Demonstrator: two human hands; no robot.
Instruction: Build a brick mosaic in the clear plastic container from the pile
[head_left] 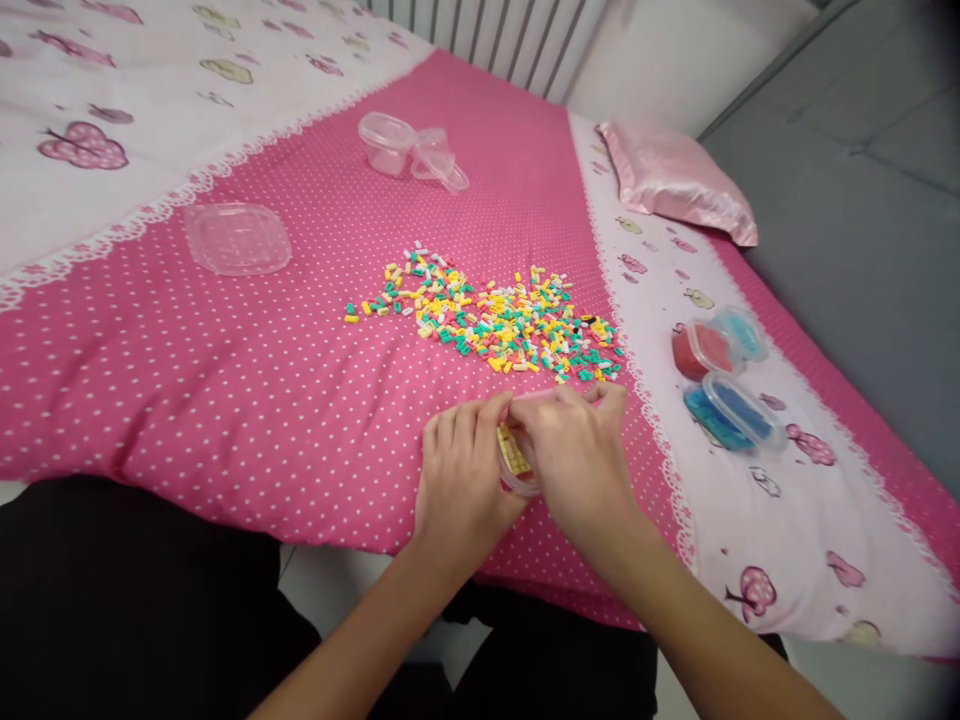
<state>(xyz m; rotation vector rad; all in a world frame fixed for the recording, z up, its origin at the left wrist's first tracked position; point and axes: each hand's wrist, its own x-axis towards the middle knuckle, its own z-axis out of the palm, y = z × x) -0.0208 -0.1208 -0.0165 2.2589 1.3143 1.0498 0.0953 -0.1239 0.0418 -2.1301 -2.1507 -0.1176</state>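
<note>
Close to the bed's near edge, my left hand is closed round the left side of a small clear plastic container. Yellow pieces show inside it. My right hand bends over the container's right side, its fingers curled at the rim; the fingertips are hidden, so I cannot tell whether they pinch a piece. Just beyond both hands spreads a loose pile of small plastic pieces in yellow, green, white, pink and a few black.
On the pink dotted bedsheet lie a clear lid and several clear containers. To the right sit a red-filled container and a blue-filled container. A pink pillow rests by the grey headboard.
</note>
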